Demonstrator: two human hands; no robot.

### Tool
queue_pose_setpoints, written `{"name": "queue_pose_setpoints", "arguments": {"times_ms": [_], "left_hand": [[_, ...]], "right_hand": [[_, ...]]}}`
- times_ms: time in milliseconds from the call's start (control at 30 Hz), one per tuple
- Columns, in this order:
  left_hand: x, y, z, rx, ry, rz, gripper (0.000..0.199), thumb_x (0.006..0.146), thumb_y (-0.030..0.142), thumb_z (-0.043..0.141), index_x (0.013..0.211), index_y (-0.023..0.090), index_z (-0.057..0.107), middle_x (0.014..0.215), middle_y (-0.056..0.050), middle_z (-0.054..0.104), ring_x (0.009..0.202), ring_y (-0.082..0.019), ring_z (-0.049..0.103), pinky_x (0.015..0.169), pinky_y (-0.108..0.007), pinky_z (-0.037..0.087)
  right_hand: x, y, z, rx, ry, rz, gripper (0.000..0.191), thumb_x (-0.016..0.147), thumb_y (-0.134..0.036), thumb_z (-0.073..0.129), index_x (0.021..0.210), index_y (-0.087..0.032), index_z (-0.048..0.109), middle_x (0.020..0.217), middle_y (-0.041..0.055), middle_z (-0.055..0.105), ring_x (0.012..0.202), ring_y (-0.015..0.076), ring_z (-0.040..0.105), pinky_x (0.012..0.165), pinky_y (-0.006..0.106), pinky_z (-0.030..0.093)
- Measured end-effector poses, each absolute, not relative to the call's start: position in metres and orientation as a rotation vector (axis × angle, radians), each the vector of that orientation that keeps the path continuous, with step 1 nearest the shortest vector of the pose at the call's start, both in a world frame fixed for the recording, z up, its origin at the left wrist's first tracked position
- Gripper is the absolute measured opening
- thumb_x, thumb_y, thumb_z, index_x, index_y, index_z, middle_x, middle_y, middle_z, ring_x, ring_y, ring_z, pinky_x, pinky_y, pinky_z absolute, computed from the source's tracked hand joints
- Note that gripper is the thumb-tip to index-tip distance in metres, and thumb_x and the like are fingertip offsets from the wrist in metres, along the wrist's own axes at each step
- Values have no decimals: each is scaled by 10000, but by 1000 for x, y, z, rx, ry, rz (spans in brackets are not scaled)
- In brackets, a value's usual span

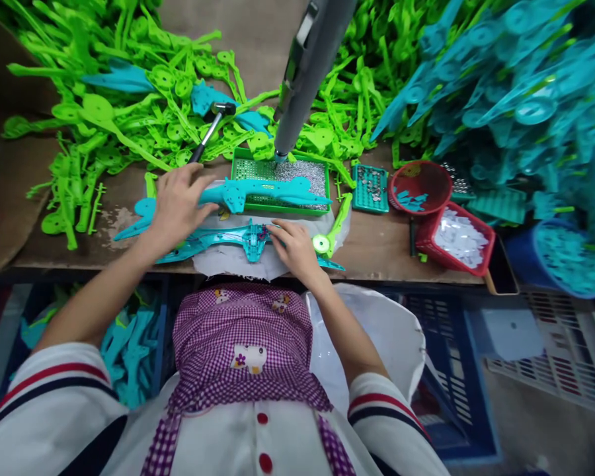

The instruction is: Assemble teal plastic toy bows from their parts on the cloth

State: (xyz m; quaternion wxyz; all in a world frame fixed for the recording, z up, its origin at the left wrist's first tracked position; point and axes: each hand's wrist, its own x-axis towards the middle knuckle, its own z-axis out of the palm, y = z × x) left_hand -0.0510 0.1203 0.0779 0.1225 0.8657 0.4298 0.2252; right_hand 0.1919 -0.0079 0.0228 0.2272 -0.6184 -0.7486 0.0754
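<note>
My left hand [181, 201] is closed around the left part of a long blue plastic shell [272, 190], thumb on the near side. This shell lies across the front of a green tray [280, 210]. Nearer to me, a second blue shell [218, 238] lies with its ribbed inner side up on a white sheet [262, 268]. My right hand [292, 248] has its fingertips bent together at the middle of that shell, beside a small dark part [262, 232]. Whatever they pinch is hidden. A bright green arm piece [338, 228] lies just right of this hand.
A grey powered screwdriver [302, 86] hangs over the tray of small metal screws. A hammer [211, 132] rests on heaped green parts [99, 109]. Rightward stand a teal tray [370, 188], a red bowl [421, 170], a red bin [480, 261] and piled blue shells [515, 99].
</note>
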Motion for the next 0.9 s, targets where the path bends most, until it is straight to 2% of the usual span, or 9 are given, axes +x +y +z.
{"name": "queue_pose_setpoints", "arguments": {"times_ms": [133,233,400,633,733,900], "left_hand": [[-28,46,61,2564,1229,863,178,918,375,590,978,264,715,1244,-73,649,1183,-290,566,1009,-516,379],[-4,15,36,2525,1308,871,204,930,367,581,1018,259,729,1306,-94,631,1215,-307,547,996,-535,359],[17,14,17,2385,1462,794,257,943,373,552,1089,257,728,1453,-106,533,1353,-348,429,1057,-613,245],[17,15,14,2404,1406,799,225,951,356,545,1000,291,756,1402,-77,592,1326,-317,483,1081,-639,199],[13,17,18,2457,1321,670,259,978,358,492,1058,324,736,1421,-62,577,1335,-311,487,1095,-668,152],[6,23,28,2546,1103,423,285,970,447,489,1183,376,664,1481,-26,512,1410,-308,406,1138,-679,25]], "right_hand": [[191,-6,22,-1686,-2095,237,338,1005,-283,417,1220,-201,664,1258,114,681,1141,244,629,936,433,493],[191,-6,21,-1680,-2120,249,339,1002,-276,423,1217,-188,670,1241,120,688,1136,243,633,941,432,493],[190,-7,19,-1700,-2104,288,329,995,-268,442,1215,-197,676,1213,114,700,1128,243,632,928,432,502],[190,-7,22,-1706,-2085,333,324,990,-256,451,1201,-182,686,1179,118,710,1125,237,624,923,416,497],[190,-8,25,-1729,-2094,354,319,987,-255,453,1194,-207,691,1190,104,706,1137,240,615,933,427,491],[189,-8,30,-1722,-2194,397,330,974,-273,464,1212,-194,679,1254,116,677,1204,266,571,973,460,476]]}}
